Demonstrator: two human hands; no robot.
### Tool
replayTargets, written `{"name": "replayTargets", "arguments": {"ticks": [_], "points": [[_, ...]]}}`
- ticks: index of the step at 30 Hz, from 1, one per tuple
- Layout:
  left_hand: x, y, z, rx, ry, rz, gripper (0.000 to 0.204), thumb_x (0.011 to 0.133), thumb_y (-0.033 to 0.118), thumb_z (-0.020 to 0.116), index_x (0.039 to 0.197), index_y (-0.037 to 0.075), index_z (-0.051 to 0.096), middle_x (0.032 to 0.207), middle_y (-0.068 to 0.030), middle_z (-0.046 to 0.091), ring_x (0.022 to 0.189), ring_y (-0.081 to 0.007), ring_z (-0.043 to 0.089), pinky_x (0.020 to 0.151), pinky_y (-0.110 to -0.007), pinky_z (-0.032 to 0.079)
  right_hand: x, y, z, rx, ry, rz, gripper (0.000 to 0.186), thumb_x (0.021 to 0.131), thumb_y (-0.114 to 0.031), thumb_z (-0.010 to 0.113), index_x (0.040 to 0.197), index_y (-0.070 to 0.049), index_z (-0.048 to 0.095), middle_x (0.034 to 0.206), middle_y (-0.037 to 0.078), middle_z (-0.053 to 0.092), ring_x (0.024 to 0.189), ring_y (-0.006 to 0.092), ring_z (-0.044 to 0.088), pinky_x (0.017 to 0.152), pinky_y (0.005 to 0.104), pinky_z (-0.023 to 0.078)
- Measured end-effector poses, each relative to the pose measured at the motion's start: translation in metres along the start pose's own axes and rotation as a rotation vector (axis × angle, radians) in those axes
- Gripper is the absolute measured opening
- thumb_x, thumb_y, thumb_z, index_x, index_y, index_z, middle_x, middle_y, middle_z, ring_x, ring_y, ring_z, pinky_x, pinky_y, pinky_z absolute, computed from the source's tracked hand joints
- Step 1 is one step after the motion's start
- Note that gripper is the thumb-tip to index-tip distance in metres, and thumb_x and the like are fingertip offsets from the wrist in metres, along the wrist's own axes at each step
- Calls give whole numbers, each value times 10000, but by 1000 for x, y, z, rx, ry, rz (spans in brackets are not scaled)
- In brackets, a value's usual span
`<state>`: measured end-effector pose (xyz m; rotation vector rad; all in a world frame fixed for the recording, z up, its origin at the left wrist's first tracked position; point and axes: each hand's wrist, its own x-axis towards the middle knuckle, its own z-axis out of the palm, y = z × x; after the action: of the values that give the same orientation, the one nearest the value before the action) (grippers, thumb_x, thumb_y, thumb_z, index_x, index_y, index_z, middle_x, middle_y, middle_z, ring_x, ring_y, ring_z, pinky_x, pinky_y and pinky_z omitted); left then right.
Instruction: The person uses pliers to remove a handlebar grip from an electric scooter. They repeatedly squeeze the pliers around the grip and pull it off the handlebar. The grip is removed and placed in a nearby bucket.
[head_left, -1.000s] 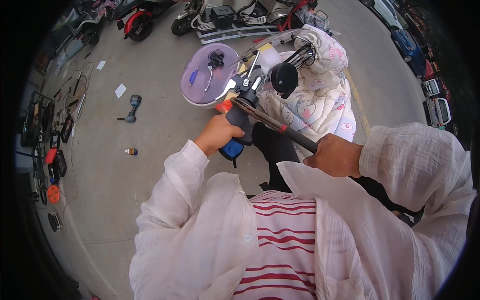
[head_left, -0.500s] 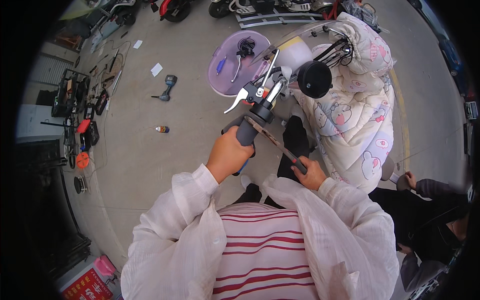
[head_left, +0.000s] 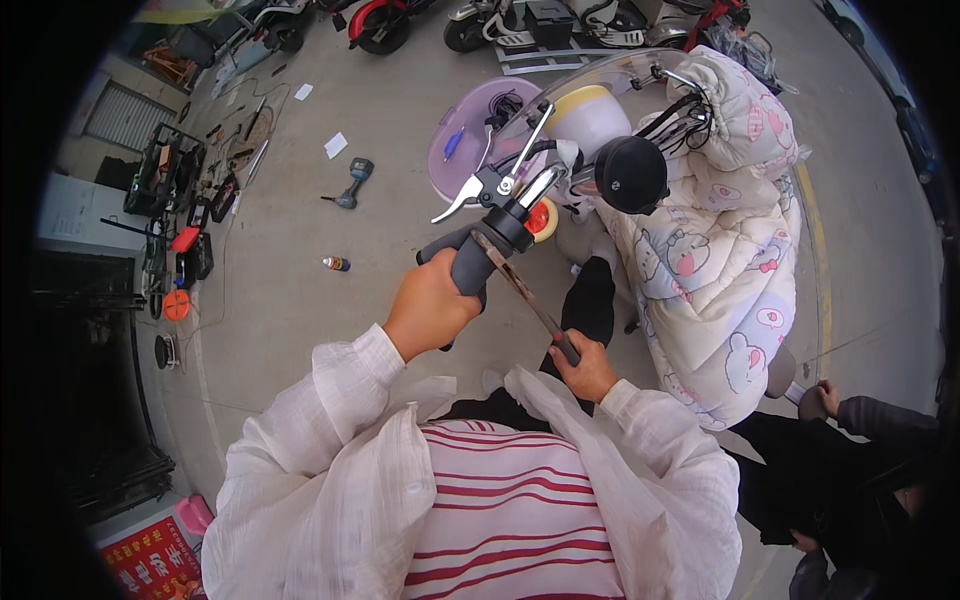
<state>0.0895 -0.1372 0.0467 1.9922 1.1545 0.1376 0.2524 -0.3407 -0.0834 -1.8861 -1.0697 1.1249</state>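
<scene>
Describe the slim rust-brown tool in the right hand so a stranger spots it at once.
Start at the cream padded cover with cartoon animals, then move left to the dark grey, cylindrical handlebar grip in the left hand. The slim rust-brown tool slants from beside that grip down to the right hand. Its rusty shaft sets it apart from the thicker, smooth grey grip.

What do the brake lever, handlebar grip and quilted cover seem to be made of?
The brake lever looks like metal, smooth and pale with a sheen. The handlebar grip is probably rubber: dark grey, matte. The quilted cover seems padded fabric, matte, puffed between creases.
</scene>
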Motion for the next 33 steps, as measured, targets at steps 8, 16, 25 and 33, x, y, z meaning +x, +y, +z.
{"name": "replayTargets", "arguments": {"ticks": [8,16,25,33], "points": [[13,-47,4,-707,-362,-17,365,711,60,663,1059,-28,597,912,-103,674,782,-201,645,717,-333,508,-64,-252,-105,-853,-493,406,263,914,-266,613,978,-14,658,802,223,634,726,352,655,714,417,542],[15,-41,22,-1196,-695,-104,353,749,10,637,1094,-27,575,979,-74,650,809,-158,614,743,-289,493,-65,-321,-89,-957,-489,751,339,909,-254,628,1068,43,655,793,193,654,723,318,662,766,399,530],[7,-18,9,-414,-230,-131,361,738,104,656,1066,-20,570,837,-136,653,720,-236,626,655,-343,494,-40,-29,-43,-247,38,88,186,854,-205,662,899,-42,586,738,234,629,696,444,612,642,486,473],[-12,5,11,186,196,15,340,756,123,660,1056,10,546,805,-257,650,748,-447,632,660,-445,507,124,57,92,257,188,-433,133,835,-113,644,925,-52,568,759,197,607,733,419,606,640,415,480]]}}
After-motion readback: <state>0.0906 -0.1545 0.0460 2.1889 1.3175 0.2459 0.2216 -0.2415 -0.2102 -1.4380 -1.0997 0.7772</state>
